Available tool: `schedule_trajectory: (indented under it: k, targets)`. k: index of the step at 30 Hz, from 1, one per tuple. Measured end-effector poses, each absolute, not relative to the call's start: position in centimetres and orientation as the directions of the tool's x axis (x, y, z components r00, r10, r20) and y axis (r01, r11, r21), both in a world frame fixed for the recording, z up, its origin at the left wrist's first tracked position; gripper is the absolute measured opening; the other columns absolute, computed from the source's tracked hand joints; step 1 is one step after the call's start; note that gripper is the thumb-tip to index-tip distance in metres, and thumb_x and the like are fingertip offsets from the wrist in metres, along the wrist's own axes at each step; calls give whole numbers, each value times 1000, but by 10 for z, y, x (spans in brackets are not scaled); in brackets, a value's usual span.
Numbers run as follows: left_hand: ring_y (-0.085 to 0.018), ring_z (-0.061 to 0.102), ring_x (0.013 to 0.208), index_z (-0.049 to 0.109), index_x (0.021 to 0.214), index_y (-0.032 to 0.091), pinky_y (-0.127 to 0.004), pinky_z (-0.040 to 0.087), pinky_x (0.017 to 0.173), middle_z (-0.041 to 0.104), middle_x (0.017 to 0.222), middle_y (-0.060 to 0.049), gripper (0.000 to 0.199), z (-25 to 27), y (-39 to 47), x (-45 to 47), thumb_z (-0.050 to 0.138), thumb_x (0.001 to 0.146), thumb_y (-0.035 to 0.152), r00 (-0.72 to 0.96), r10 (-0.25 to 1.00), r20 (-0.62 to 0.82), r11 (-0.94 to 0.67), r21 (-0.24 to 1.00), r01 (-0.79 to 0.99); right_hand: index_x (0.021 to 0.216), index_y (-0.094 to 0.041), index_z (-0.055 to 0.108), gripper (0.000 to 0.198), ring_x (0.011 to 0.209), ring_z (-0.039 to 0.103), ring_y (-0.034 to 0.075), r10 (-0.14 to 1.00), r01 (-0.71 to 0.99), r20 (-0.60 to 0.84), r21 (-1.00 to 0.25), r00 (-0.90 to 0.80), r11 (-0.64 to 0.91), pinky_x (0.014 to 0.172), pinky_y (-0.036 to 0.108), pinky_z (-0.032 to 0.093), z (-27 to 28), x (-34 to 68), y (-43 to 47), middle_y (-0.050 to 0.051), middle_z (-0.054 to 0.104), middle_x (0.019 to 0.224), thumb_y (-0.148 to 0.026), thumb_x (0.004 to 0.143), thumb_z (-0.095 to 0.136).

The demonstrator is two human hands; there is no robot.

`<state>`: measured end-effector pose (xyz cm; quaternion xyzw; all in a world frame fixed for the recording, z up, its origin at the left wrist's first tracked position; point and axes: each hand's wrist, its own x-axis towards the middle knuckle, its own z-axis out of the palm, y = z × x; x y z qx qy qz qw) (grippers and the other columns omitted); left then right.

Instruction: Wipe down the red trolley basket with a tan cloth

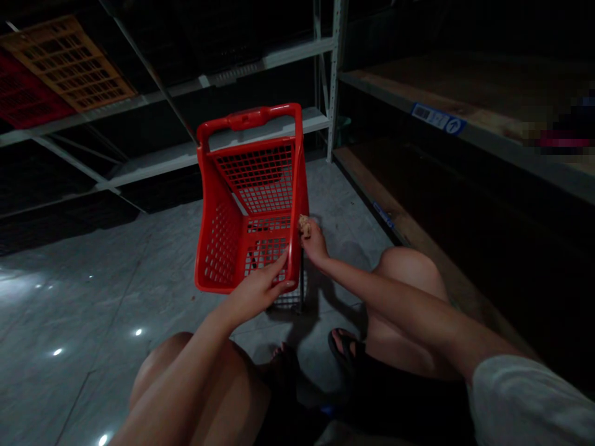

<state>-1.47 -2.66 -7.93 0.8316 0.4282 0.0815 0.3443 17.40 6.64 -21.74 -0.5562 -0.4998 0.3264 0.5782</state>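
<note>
A red plastic shopping cart with a perforated basket stands on the floor in front of me, and nothing shows inside it. My left hand grips the cart's near right corner, with fingers and thumb at the rim. Against the outside of the basket's right side is my right hand, closed on a crumpled tan cloth. Part of that cloth is hidden by the fingers. The cart's handle rises at the far side.
Metal shelving runs behind the cart, with a yellow crate and a red crate at upper left. To the right stands a wooden-decked shelf bearing a blue label. My knees and sandals are close to the cart.
</note>
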Motion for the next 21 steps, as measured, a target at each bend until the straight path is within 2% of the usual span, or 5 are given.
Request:
schedule_trajectory:
  k: [3,6,13,17,21]
  targets:
    - [-25,68,121,23,164,23,-38,52,105,67,140,-8,71,-77,-26,-20,49,99,37,588,793,-159,-393,604,694,107,-24,60,46,89,64,15,982,89,130,-989,137,119,83,28,52,-225,163,21,-1,69,98,-11,64,52]
    - [-26,69,119,24,163,21,-38,52,103,67,138,-11,70,-78,-25,-22,48,99,37,564,813,-148,-395,571,720,107,-25,57,37,83,64,16,992,63,118,-991,44,116,78,29,53,-212,155,-17,-2,68,91,-18,72,55]
    - [-28,71,109,60,133,15,-39,53,98,73,121,-14,43,-79,-24,-15,48,98,37,533,830,-163,-372,550,748,101,-24,57,28,89,60,16,916,83,392,-919,81,386,80,27,50,-148,158,-22,0,63,101,-21,74,61]
    - [-25,68,119,38,156,19,-37,51,104,69,136,-11,64,-80,-23,-13,52,97,36,580,806,-114,-398,622,674,98,-23,61,31,86,61,20,945,114,253,-966,206,234,81,33,52,-198,145,-42,2,64,94,-16,68,57]
    - [-24,67,122,24,163,19,-38,51,106,65,141,-12,76,-78,-20,-17,54,96,35,614,784,-88,-453,595,664,82,-25,55,24,66,58,18,963,71,137,-990,233,123,60,30,50,-251,131,-59,-3,59,72,-14,60,50]
